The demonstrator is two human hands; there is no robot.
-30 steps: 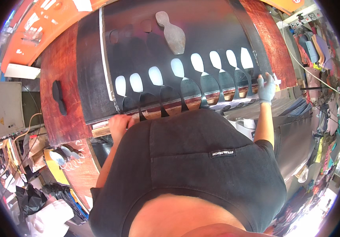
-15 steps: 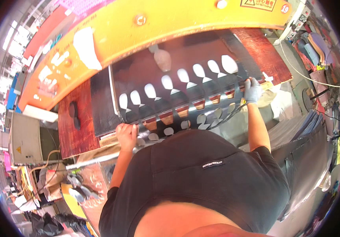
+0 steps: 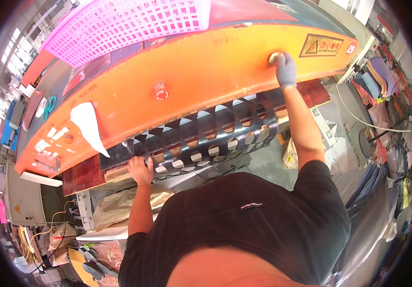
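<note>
Biggest thing in my view is the orange machine beam (image 3: 201, 71), running left to right across the far half of the scene w/ a slight bow from the lens. A pink plastic basket (image 3: 119, 24) sits on top of it at the far left, and a yellow warning label (image 3: 321, 45) is stuck near its right end. A red round button (image 3: 160, 91) shows on the beam's face about mid-way, and a white sheet scrap (image 3: 88, 125) hangs on it further left.

Under the beam, nearer me, lies the dark perforated sheet (image 3: 206, 138), black material w/ rows of oval cut-outs, resting on a reddish-brown board (image 3: 84, 172) that pokes out at the left and again at the far right.

My left hand (image 3: 141, 170) is bare and sits on the near left edge of the perforated sheet; fingers curled over that edge, looks like a grip on it, tho the thumb side is hidden so I can't be sure how tight.

My right hand (image 3: 285, 69) wears a grey glove, arm stretched far right. Fingers are bent round a small pale knob (image 3: 274, 57) on the beam face, pressing or holding it, approx closed on it.

Grey control cabinet (image 3: 24, 201) stands at the near left, w/ cables below.
</note>
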